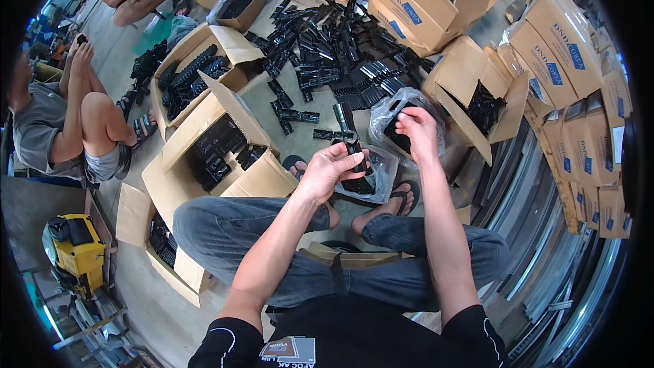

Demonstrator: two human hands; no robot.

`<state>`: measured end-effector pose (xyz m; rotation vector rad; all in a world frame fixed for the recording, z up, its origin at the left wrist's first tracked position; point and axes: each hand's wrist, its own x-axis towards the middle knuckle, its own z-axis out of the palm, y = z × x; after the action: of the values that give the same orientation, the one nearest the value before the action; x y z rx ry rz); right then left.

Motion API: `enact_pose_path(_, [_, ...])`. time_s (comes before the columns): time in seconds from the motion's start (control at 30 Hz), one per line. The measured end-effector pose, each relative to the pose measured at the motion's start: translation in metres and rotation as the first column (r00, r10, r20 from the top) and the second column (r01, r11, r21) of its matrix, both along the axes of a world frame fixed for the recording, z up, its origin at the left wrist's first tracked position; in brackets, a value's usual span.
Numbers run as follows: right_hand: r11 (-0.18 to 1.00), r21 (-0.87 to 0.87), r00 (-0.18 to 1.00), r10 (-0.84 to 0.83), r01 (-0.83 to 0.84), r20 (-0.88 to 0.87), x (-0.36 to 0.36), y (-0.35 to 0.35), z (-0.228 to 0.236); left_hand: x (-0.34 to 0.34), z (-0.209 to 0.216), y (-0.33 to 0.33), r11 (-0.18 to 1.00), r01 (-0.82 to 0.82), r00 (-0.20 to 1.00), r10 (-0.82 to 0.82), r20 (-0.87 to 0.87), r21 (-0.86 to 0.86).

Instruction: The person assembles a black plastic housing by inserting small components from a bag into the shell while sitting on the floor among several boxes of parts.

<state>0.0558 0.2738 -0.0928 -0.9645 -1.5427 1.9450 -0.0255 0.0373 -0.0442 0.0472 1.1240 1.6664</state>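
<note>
My left hand (332, 172) is closed around a glossy black elongated part (345, 120), which points up and away from me. It is held over a clear plastic bag (383, 172) between my feet, with dark pieces inside. My right hand (417, 129) is at the mouth of a second clear bag (381, 117) holding small black pieces. Its fingers are bent together in a pinch, and whatever is between them is too small to make out. Beyond both hands spreads a large heap of similar black parts (327, 44) on the floor.
Open cartons of black parts stand left (180, 157) and right (501, 68). Another open carton (412, 10) is behind the heap. Stacked cartons (565, 61) and long metal profiles (524, 211) line the right. Two people sit at left, one in a grey shirt (44, 123). A yellow machine (78, 249) stands lower left.
</note>
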Motion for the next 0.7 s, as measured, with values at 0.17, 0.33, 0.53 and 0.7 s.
enact_pose_path(0.17, [0.939, 0.031, 0.938, 0.344, -0.343, -0.032, -0.009, -0.052, 0.086, -0.002, 0.002, -0.006, 0.998, -0.048, 0.997, 0.05, -0.054, 0.039])
enact_pose_path(0.33, [0.941, 0.012, 0.939, 0.337, -0.337, -0.065, 0.025, -0.082, 0.093, 0.0, 0.013, -0.009, 0.999, -0.038, 0.994, 0.041, -0.098, 0.033])
enact_pose_path(0.53, [0.945, -0.07, 0.945, 0.312, -0.319, -0.103, 0.038, -0.086, 0.075, 0.006, 0.011, -0.003, 0.997, 0.033, 0.953, -0.012, -0.302, 0.063])
enact_pose_path(0.7, [0.954, -0.051, 0.952, 0.288, -0.295, -0.107, 0.038, -0.076, 0.07, 0.008, 0.017, 0.0, 0.999, 0.05, 0.924, -0.041, -0.38, 0.015])
